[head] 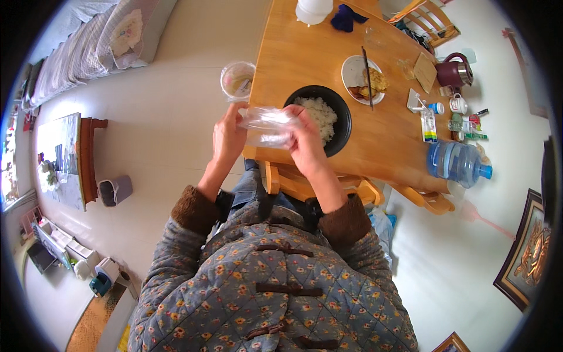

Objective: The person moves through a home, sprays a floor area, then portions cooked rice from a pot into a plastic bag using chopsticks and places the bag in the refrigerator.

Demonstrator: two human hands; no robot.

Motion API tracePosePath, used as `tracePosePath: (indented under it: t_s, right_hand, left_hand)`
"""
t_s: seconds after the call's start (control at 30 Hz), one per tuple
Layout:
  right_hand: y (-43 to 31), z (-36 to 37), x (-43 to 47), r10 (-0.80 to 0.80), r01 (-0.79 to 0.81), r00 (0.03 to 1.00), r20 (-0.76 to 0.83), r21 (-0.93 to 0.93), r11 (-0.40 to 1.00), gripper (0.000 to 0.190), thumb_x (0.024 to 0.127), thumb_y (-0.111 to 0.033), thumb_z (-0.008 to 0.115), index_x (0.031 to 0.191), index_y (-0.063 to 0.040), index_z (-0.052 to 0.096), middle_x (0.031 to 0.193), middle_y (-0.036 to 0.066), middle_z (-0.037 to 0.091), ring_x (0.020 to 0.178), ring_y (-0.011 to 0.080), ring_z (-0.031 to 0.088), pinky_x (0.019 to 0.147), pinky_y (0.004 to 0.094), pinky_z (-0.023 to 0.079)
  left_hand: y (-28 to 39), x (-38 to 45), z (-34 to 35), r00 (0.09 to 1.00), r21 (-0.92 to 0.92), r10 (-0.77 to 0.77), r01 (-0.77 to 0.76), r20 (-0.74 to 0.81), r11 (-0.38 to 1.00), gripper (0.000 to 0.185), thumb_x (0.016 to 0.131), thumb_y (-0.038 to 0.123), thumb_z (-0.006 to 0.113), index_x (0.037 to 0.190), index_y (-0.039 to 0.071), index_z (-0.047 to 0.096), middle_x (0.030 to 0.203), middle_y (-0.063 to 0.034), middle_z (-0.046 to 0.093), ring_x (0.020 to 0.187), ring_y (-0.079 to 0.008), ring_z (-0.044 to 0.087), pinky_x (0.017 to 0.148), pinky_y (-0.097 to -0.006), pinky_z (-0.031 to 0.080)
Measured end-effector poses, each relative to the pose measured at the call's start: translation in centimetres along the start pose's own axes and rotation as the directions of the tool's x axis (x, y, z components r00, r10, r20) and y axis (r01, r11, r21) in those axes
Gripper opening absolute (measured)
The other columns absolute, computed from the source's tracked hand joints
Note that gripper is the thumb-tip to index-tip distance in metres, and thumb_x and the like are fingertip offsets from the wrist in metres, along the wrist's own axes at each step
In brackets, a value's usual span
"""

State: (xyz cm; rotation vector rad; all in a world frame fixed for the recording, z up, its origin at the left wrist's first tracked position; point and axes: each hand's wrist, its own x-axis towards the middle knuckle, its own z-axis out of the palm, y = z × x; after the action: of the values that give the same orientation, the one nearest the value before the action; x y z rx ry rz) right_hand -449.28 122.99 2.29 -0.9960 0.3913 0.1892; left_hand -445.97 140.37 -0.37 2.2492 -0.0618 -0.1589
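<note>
Between my hands a piece of clear plastic film (269, 125) is stretched over the table's corner. My left hand (229, 134) pinches its left end, and my right hand (306, 143) grips its right end. Partly behind my right hand is a black bowl (344, 127) with white rice (323, 116) in it. Farther back on the wooden table (299, 53) stands a white plate (350, 70) holding yellow and brown food (375, 82), with dark chopsticks (367, 75) laid across it.
A lined waste bin (237, 81) stands beside the table's left edge. Wooden chairs (272, 176) are tucked at the near edge. Along the wall side are a blue water bottle (455, 163), a dark red kettle (451, 73) and small jars. A dark blue cloth (345, 18) lies at the far end.
</note>
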Motion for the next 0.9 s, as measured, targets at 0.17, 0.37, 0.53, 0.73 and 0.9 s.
tracePosePath:
  t_s: [0.17, 0.37, 0.53, 0.73, 0.9]
  right_hand:
    - [1.2, -1.8, -0.6, -0.294, 0.264, 0.948, 0.123, -0.820, 0.508, 0.029, 0.078, -0.002, 0.061, 0.104, -0.009, 0.053, 0.077, -0.005, 0.054, 0.063, 0.0055, 0.046, 0.058, 0.0210, 0.039]
    - [-0.6, -7.6, 3.4, 0.039, -0.038, 0.999, 0.001, -0.054, 0.998, 0.016, 0.090, -0.010, 0.050, 0.100, -0.003, 0.059, 0.088, 0.003, 0.063, 0.077, 0.0136, 0.060, 0.065, 0.0278, 0.049]
    - [-2.5, -8.5, 2.0, 0.265, -0.377, 0.919, 0.292, 0.453, 0.808, 0.037, 0.094, -0.024, 0.041, 0.116, 0.002, 0.053, 0.107, 0.015, 0.063, 0.096, 0.0246, 0.063, 0.083, 0.0369, 0.053]
    - [-3.7, -8.0, -0.7, 0.168, -0.613, 0.732, 0.660, 0.531, 0.585, 0.049, 0.092, -0.035, 0.046, 0.123, 0.002, 0.050, 0.111, 0.016, 0.062, 0.095, 0.0258, 0.064, 0.083, 0.0411, 0.054]
    - [-7.1, -7.2, 0.3, -0.231, -0.242, 0.865, 0.446, 0.772, 0.587, 0.055, 0.093, -0.041, 0.047, 0.134, -0.005, 0.043, 0.125, 0.015, 0.055, 0.108, 0.0316, 0.058, 0.090, 0.0520, 0.049]
  left_hand:
    - [0.1, 2.4, -0.4, 0.980, -0.835, -0.184, 0.158, 0.069, 0.528, 0.028, 0.080, -0.005, 0.045, 0.104, 0.005, 0.055, 0.090, -0.0015, 0.057, 0.078, -0.0124, 0.057, 0.068, -0.0234, 0.047]
    - [4.9, 0.1, 0.1, 0.859, -0.826, -0.081, 0.510, 0.506, 0.243, 0.007, 0.092, 0.009, 0.052, 0.099, 0.009, 0.053, 0.081, 0.0036, 0.050, 0.069, -0.0044, 0.048, 0.062, -0.0198, 0.041]
    - [5.2, 1.6, 1.3, 0.934, -0.878, -0.149, 0.356, 0.324, 0.320, 0.009, 0.093, 0.016, 0.059, 0.098, 0.010, 0.053, 0.072, 0.0065, 0.045, 0.063, -0.0034, 0.043, 0.058, -0.0178, 0.037]
    - [8.1, 2.8, 3.5, 0.944, -0.907, -0.094, 0.330, 0.316, 0.263, 0.009, 0.093, 0.016, 0.059, 0.096, 0.009, 0.055, 0.070, 0.0052, 0.048, 0.061, -0.0031, 0.043, 0.053, -0.0187, 0.035]
    - [11.2, 0.0, 7.3, 0.912, -0.874, 0.087, 0.351, 0.400, 0.335, 0.017, 0.090, 0.010, 0.060, 0.107, 0.008, 0.057, 0.086, 0.0019, 0.059, 0.076, -0.0077, 0.058, 0.065, -0.0228, 0.049]
